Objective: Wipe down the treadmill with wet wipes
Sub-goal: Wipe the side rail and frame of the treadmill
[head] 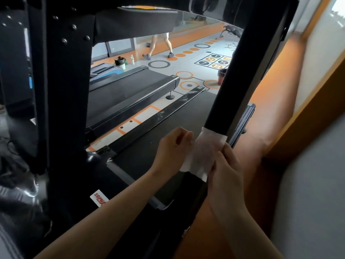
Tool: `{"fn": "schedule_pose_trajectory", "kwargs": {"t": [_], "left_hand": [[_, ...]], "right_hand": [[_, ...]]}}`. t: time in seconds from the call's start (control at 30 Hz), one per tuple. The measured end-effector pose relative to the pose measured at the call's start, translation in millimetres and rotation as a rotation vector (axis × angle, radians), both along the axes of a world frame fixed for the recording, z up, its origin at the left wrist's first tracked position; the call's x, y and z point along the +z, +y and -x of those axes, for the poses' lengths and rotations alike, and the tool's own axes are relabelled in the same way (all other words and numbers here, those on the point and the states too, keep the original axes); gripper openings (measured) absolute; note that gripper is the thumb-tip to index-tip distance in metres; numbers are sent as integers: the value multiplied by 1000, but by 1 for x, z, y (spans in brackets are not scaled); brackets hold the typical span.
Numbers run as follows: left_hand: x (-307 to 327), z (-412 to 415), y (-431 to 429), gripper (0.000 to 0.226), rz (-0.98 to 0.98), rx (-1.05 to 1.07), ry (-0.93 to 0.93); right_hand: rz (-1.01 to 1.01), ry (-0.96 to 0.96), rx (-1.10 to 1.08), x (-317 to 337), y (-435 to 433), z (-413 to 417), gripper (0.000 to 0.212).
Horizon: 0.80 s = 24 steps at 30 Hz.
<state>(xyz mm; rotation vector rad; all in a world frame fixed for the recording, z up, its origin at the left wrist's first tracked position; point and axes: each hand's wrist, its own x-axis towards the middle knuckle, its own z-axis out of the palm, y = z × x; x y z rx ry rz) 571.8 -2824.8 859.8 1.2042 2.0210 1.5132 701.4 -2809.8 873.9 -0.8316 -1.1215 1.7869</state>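
Grey gym floor (186, 60) with orange rings behind the black upright post (242, 81) of the treadmill (145, 152). Wrapped round the post's lower part: white wet wipe (203, 152). Just left of the post, left hand (173, 146), fingers curled, pinching the wipe's left edge. Against the post's near side, right hand (225, 171), fingers bent, gripping the wipe's lower right part.
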Motion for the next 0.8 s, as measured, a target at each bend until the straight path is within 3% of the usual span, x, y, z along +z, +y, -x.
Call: {"fn": "schedule_pose_trajectory", "kwargs": {"t": [0.1, 0.33, 0.57, 0.8], "left_hand": [[3, -8, 5, 26, 88, -129, -96], [9, -24, 25, 29, -30, -271, -376], [21, -24, 44, 38, -121, -338, -445], [26, -15, 57, 41, -218, -427, -467]], "right_hand": [[-15, -6, -48, -1, -1, 0, 25], [-220, -76, -234, 6, 4, -3, 22], [-464, -183, -454, 20, 26, -2, 28], [-619, -334, -464, 33, 46, 28, 39]]}}
